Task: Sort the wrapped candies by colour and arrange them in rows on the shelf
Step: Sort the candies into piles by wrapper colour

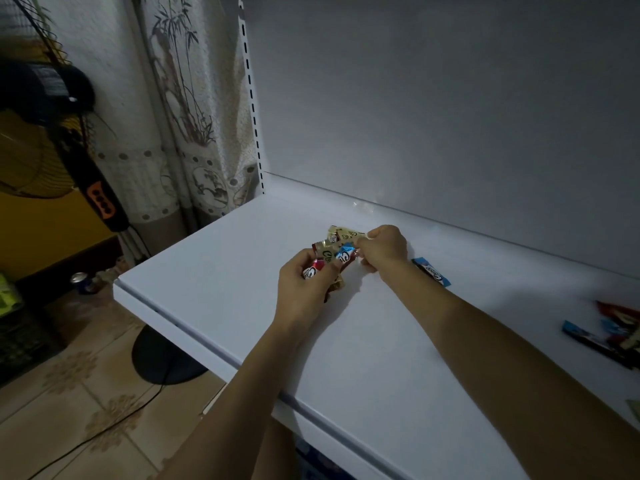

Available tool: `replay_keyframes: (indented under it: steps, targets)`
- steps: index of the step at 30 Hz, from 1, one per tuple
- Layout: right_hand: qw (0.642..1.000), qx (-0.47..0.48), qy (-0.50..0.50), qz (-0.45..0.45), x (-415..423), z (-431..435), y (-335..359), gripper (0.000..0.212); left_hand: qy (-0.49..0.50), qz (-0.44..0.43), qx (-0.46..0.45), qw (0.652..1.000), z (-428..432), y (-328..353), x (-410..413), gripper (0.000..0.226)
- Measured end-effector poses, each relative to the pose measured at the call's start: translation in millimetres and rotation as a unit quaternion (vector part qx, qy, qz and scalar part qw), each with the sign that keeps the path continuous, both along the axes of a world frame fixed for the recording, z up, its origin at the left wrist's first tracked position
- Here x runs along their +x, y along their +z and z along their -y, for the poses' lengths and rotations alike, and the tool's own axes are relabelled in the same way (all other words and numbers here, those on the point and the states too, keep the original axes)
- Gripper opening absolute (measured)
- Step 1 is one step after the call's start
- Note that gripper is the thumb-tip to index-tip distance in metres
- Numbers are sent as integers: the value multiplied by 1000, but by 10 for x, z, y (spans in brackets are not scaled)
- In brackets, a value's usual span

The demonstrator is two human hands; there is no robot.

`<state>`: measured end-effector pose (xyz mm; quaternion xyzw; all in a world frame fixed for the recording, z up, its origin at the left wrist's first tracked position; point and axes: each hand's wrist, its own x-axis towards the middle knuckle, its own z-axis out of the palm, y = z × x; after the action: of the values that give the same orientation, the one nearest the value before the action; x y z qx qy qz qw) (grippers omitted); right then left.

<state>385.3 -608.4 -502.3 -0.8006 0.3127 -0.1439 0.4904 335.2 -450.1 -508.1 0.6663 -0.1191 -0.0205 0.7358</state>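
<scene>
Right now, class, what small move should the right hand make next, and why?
Probably draw the blue candy out of the bunch in the left hand and lay it beside the lone blue candy on the shelf: the right hand pinches it.

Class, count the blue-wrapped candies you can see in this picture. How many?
3. One blue candy is pinched by the right hand; a lone blue candy lies beside that wrist; a third blue candy sits in the pile at the right edge. Others may be hidden.
</scene>
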Motion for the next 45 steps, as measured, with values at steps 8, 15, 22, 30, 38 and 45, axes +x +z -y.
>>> replay_keyframes:
  steps: [8, 15, 22, 30, 38, 45]
  targets:
    - [977, 161, 114, 81, -569, -82, 203, 38, -18, -3, 0, 1000, -6, 30, -39, 13]
    - [974, 133, 156, 99, -1025, -79, 237, 5, -36, 27, 43, 998, -9, 18, -117, 10]
    - [995, -88, -37, 37, -1092, 731, 32, 18, -59, 47, 94, 993, 23, 34, -162, 18]
    - [964, -257, -64, 35, -1140, 602, -27, 22, -57, 40, 78, 995, -15, 1, -123, 8]
    - [955, 110, 240, 135, -957, -232, 256, 8, -62, 90, 55, 992, -15, 0, -107, 15]
    - [976, 191, 83, 70, -433, -190, 151, 15, 34, 22, 21, 999, 3, -2, -25, 16]
